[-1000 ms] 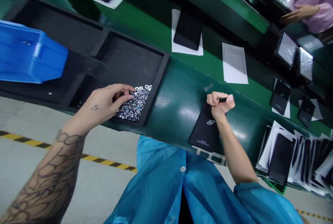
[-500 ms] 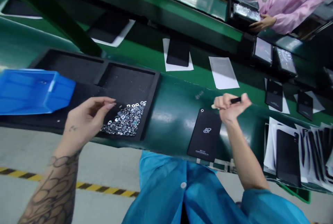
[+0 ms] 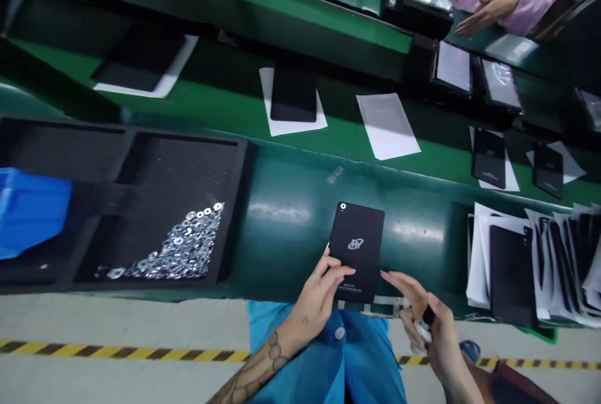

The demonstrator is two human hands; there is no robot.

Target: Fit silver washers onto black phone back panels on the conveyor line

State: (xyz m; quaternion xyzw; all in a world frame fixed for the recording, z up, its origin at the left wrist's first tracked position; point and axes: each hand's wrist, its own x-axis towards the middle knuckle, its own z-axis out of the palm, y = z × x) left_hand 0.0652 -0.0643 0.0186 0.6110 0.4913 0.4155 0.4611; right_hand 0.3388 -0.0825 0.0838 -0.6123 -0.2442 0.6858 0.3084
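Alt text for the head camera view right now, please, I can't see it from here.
The person's left hand touches the lower edge of a black tablet lying on a green bench, while the right hand holds a small dark tool beside it. Metal washers lie heaped in a black foam tray to the left.

The matte black tablet back panel [image 3: 357, 252] lies between the left hand [image 3: 319, 294] and the right hand [image 3: 425, 329], blocking any straight path from one to the other. The small black-tipped tool [image 3: 427, 315] pinched in the right hand juts toward it. Leftward, a hand can pass over the glossy dark green tabletop [image 3: 291, 235] up to the raised rim of the black foam tray [image 3: 237, 216], which holds a heap of silver washers [image 3: 178, 244]. Rightward, the way ends at the stack of black panels and white sheets [image 3: 511, 266]. Beyond the tabletop, a white paper sheet [image 3: 387, 125] and a black panel on white paper [image 3: 293, 94] lie on the green belt [image 3: 216, 109].
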